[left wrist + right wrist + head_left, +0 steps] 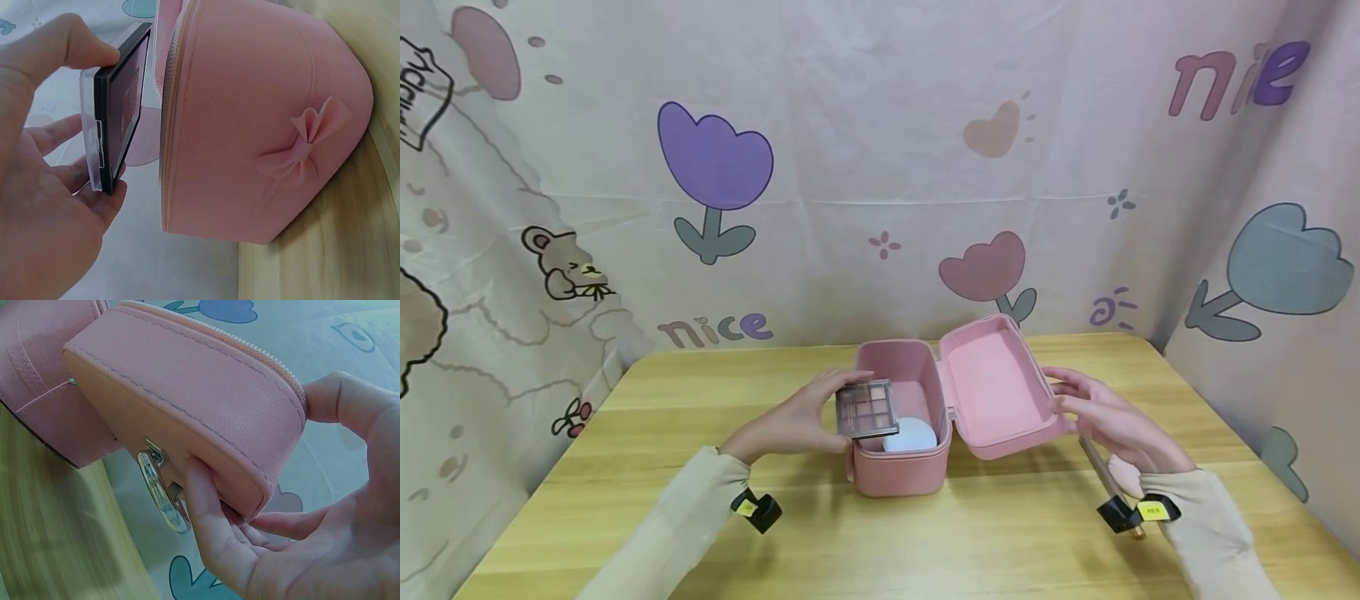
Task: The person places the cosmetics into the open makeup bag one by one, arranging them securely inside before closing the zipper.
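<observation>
My left hand (801, 418) pinches an eyeshadow palette (867, 409) with a clear cover by its edges. The palette (117, 106) is tilted above the left rim of an open pink makeup case (901, 477). Inside the case lies a white rounded item (910, 435), partly hidden by the palette. My right hand (1116, 419) grips the outer edge of the case's lid (1000, 383), which is swung out to the right. In the right wrist view, the thumb is at the zipper edge and fingers press the lid's outside (187, 406), beside a metal handle (161, 490).
A thin brush-like stick (1103, 468) and a pale pink item (1124, 476) lie on the wooden table (1000, 542), partly under my right wrist. A printed curtain (850, 167) hangs behind the table. A pink bow (301, 150) decorates the case's side.
</observation>
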A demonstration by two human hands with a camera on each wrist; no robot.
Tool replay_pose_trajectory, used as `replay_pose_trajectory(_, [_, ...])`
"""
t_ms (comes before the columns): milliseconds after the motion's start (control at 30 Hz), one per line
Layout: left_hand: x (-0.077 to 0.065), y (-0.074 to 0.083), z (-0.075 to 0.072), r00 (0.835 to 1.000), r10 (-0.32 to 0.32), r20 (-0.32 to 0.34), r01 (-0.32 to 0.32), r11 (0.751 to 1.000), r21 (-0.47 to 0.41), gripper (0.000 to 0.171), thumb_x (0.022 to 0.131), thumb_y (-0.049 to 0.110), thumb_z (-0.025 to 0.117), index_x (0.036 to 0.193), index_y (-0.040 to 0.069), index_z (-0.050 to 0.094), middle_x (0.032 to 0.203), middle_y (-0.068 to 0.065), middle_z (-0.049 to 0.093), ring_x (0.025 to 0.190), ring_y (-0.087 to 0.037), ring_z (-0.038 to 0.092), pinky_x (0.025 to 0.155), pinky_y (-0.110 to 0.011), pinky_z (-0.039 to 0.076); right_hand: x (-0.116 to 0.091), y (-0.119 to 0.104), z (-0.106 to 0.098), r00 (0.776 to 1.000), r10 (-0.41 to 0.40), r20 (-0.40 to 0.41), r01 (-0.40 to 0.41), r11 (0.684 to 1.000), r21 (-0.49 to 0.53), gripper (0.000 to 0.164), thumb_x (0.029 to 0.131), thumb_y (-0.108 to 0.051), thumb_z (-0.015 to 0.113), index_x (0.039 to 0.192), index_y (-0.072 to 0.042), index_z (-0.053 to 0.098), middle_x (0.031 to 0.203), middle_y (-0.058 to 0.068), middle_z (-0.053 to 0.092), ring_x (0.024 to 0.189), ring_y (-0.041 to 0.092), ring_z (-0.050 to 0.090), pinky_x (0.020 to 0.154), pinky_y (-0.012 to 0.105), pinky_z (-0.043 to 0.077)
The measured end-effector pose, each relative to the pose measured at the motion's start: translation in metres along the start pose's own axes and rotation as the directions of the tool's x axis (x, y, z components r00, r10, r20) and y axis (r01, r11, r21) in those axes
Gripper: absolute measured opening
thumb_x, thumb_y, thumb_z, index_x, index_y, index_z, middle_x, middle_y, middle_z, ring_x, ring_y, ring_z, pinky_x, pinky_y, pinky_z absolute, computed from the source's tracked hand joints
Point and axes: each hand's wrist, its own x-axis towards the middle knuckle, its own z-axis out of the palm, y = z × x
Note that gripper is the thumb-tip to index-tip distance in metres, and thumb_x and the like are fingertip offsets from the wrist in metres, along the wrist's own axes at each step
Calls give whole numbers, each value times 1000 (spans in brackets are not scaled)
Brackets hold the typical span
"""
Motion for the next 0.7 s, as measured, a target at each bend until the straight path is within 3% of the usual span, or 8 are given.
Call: replay_pose_trajectory(700, [14, 2, 0, 999, 8, 41, -9, 1000, 14, 81, 70, 16, 84, 141, 14, 47, 139, -8, 47, 125, -29, 42, 102, -59, 33, 0, 0, -1, 1000, 15, -11, -15, 1000, -14, 71, 94, -6, 49, 147, 13, 6, 125, 16, 44, 102, 14, 56, 83, 35, 52])
